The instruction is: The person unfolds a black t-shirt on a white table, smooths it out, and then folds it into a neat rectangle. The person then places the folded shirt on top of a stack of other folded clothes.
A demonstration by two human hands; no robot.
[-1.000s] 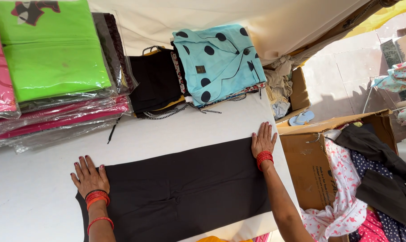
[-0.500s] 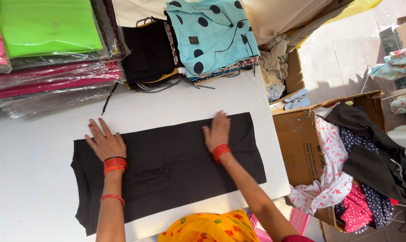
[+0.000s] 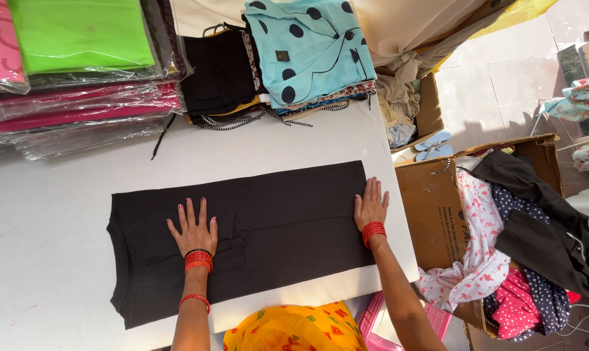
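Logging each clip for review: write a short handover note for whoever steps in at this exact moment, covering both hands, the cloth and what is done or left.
Left hand: flat, fingers spread, pressing on the black garment left of its middle.
Right hand: flat at the garment's right edge.
Garment: lies spread lengthwise on the white table, already folded into a long flat band.
Nearby: bagged clothes stacks and a blue dotted folded top at the far edge; a cardboard box of loose clothes on the right.
Done: laid flat. Left: no crosswise fold made yet.
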